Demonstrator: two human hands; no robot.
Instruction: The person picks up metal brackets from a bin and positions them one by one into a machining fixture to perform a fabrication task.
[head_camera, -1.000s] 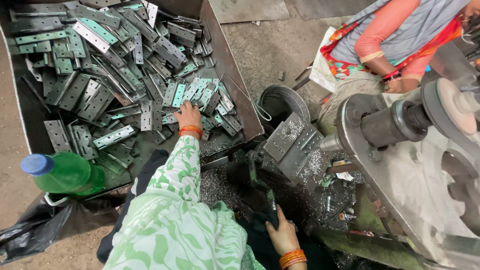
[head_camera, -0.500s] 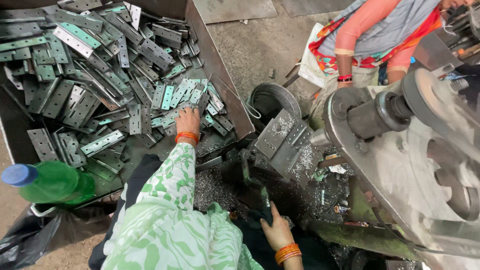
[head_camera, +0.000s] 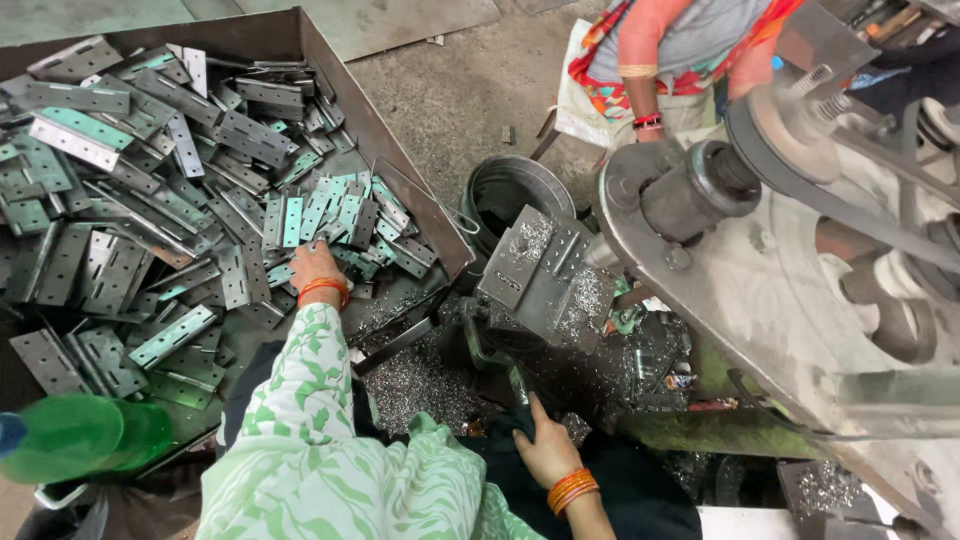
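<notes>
We reach left hand into rusty metal bin, fingers curled onto grey-green perforated hinge plates, grip unclear. Right hand rests spread by grey steel press die, holding nothing. Die bare; heap large, so we judge most work left.

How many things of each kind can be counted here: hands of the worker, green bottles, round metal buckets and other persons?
Worker's hands: 2 (left hand on the pile of perforated metal hinge plates, right hand below the press block)
Green plastic bottle: 1
Round metal bucket: 1
Other person: 1
Total: 5
The hinge plates are too many to count.
</notes>
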